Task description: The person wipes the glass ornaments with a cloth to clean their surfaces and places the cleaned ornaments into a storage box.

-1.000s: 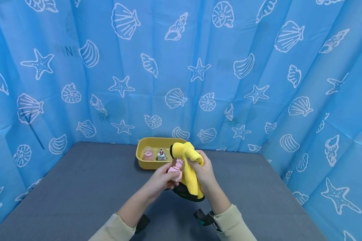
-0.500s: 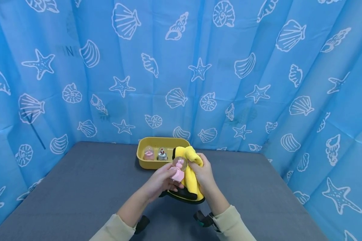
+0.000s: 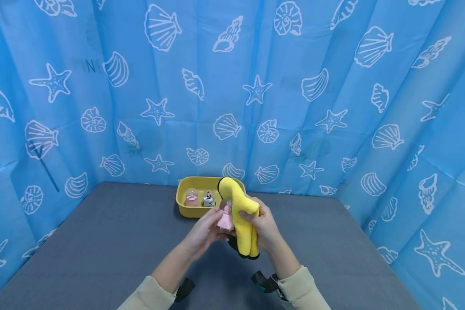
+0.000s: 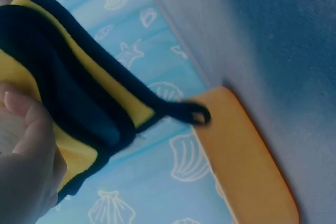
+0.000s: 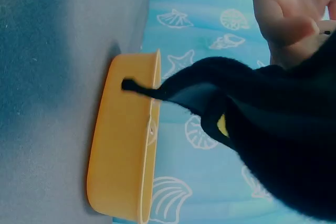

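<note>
My left hand (image 3: 201,236) holds a small pink snow globe (image 3: 225,221) by its base, tilted in front of me. Its dome lies against a yellow cloth (image 3: 241,209) with black edging, and part of it is hidden. My right hand (image 3: 266,223) grips that cloth, thumb on top, and its folds hang down below the fingers. In the left wrist view the cloth (image 4: 79,87) shows a dark underside and a black hanging loop. From the right wrist, the dark side of the cloth (image 5: 283,129) fills the right part, hiding the globe.
A yellow box (image 3: 187,212) stands behind the hands, near the grey table's (image 3: 100,249) back edge. Inside it sit a pink snow globe (image 3: 191,198) and one with a small red figure (image 3: 208,199). A blue shell-print curtain (image 3: 232,86) hangs behind the table.
The right hand has shifted and smoothed the cloth, so its upper fold now stands higher. The snow globe came clear of the cloth, then its dome turned back against it. The box stayed put.
</note>
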### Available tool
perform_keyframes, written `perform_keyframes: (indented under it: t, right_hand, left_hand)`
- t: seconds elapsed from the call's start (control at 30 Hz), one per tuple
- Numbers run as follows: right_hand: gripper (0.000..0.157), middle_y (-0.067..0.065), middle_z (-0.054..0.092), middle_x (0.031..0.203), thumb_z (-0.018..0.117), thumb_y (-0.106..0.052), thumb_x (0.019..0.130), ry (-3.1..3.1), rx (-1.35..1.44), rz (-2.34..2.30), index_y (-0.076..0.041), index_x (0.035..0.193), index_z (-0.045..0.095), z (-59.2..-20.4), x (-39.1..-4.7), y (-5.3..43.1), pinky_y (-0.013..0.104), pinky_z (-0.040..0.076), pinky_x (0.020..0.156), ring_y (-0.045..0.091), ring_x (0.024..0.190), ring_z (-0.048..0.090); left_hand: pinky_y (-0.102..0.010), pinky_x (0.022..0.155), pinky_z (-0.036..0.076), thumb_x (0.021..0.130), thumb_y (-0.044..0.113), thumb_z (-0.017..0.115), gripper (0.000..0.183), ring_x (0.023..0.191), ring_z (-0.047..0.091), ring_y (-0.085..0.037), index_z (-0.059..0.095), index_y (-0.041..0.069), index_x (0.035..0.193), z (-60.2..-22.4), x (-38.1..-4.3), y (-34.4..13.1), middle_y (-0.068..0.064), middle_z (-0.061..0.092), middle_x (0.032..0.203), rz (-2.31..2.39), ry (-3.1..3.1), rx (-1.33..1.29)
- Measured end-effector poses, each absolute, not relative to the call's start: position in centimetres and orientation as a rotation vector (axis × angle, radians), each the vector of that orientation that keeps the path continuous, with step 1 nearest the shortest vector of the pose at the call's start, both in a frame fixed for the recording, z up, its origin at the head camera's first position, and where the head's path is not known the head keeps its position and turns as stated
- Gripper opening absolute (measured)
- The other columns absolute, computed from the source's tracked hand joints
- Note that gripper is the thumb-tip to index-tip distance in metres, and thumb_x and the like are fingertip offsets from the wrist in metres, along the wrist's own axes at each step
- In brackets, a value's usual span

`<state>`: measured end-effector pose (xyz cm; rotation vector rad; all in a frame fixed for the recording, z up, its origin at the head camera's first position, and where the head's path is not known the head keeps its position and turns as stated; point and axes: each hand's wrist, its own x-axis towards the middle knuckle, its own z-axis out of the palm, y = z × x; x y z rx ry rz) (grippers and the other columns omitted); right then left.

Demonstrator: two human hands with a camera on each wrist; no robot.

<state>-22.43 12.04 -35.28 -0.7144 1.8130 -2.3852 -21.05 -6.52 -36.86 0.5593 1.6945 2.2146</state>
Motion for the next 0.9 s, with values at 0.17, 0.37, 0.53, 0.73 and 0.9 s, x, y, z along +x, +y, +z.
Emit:
perform_keyframes:
  t: [0.17, 0.37, 0.53, 0.73, 0.9]
  right_hand:
    - [0.026, 0.008, 0.052, 0.105, 0.062, 0.002, 0.088, 2.016, -0.731, -2.299, -0.023, 0.093, 0.063, -35.5, -22.7, 11.3, 0.036, 0.053, 0.066, 0.023, 0.084, 0.057]
    - [0.015, 0.01, 0.053, 0.099, 0.063, 0.006, 0.088, 2.163, -0.663, -2.335, -0.004, 0.094, 0.055, -35.6, -22.7, 10.7, 0.033, 0.051, 0.067, 0.022, 0.08, 0.057]
    - [0.015, 0.009, 0.053, 0.097, 0.06, 0.003, 0.091, 2.208, -0.524, -2.393, 0.003, 0.103, 0.051, -35.3, -22.9, 10.5, 0.03, 0.05, 0.066, 0.019, 0.077, 0.057]
    - [0.017, 0.007, 0.052, 0.095, 0.058, 0.0, 0.094, 2.202, -0.383, -2.424, 0.003, 0.108, 0.049, -35.4, -23.2, 10.5, 0.027, 0.049, 0.069, 0.016, 0.079, 0.056]
    - [0.015, 0.007, 0.052, 0.098, 0.057, -0.001, 0.095, 2.174, -0.288, -2.473, 0.002, 0.108, 0.049, -35.8, -23.5, 10.5, 0.026, 0.049, 0.071, 0.015, 0.081, 0.057]
  left_hand:
    - [-0.028, 0.072, 0.042, 0.096, 0.016, 0.053, 0.046, 0.084, 0.06, -0.015, 0.029, -0.003, 0.13, -37.1, -21.1, -6.4, -0.01, 0.054, 0.106, 2.203, 1.738, 0.501]
    - [-0.026, 0.07, 0.043, 0.093, 0.013, 0.058, 0.05, 0.084, 0.06, -0.015, 0.028, -0.003, 0.13, -37.3, -21.1, -6.4, -0.011, 0.054, 0.106, 2.196, 1.728, 0.495]
    - [-0.026, 0.068, 0.043, 0.095, 0.015, 0.053, 0.042, 0.082, 0.061, -0.014, 0.029, 0.0, 0.126, -37.3, -21.1, -6.4, -0.009, 0.057, 0.1, 2.177, 1.699, 0.569]
    - [-0.023, 0.067, 0.051, 0.097, 0.017, 0.049, 0.039, 0.078, 0.063, -0.012, 0.03, -0.003, 0.126, -37.4, -21.1, -6.3, -0.009, 0.058, 0.097, 2.16, 1.663, 0.595]
    - [-0.025, 0.071, 0.054, 0.098, 0.018, 0.047, 0.044, 0.078, 0.066, -0.012, 0.028, -0.006, 0.13, -37.6, -21.1, -6.2, -0.01, 0.06, 0.098, 2.151, 1.618, 0.585]
